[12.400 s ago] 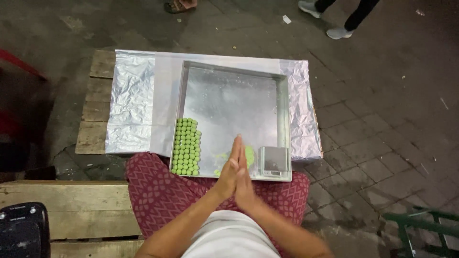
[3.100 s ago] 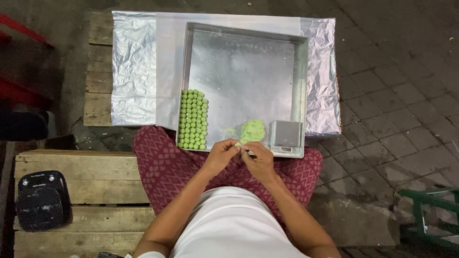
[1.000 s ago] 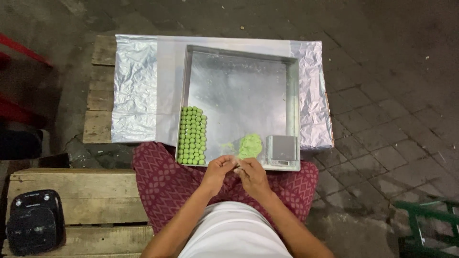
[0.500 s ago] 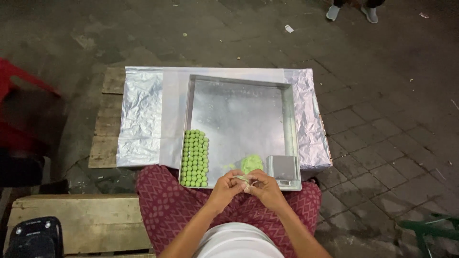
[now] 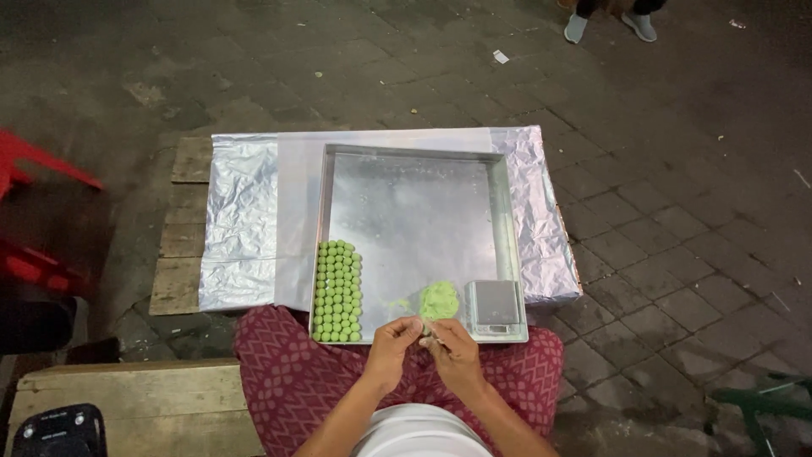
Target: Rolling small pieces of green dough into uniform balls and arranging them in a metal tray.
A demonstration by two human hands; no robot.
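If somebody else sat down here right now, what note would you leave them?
Left hand and right hand: fingertips together over the near edge of the metal tray, pinching a small bit of green dough; too small to tell more.
Things: the green dough lump lies in the tray beside the small scale, at the near right corner.
Done: rows of small green balls fill the near left corner.
Left: the lump is not used up; most of the tray is bare.
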